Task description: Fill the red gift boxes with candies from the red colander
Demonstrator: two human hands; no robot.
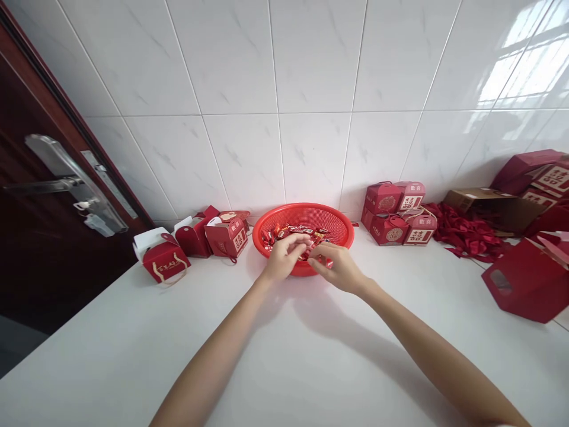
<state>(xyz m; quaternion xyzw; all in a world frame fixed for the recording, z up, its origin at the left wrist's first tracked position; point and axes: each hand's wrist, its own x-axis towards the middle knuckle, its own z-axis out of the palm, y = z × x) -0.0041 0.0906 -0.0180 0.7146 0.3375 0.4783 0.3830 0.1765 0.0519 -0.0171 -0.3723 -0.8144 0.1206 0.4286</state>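
A red plastic basket (306,209) with small holes in its wall stands against the tiled wall. Red-wrapped candies (284,230) lie inside it. Over the front of the basket my left hand (287,255) has its fingers curled and close together; what they hold, if anything, is too small to name. Beside it, my right hand (338,267) is bent inward over the basket's front right rim with fingers pressed together. Small red wrappers show between and under the fingertips, and I cannot make out whether they are held.
Red gift boxes (166,261) with open white flaps stand at the left. Closed red boxes (393,213) are stacked right of the basket. Farther right are red ribbons (471,234), a brown carton (478,194) and a large red box (528,279). A door handle (48,185) is at far left.
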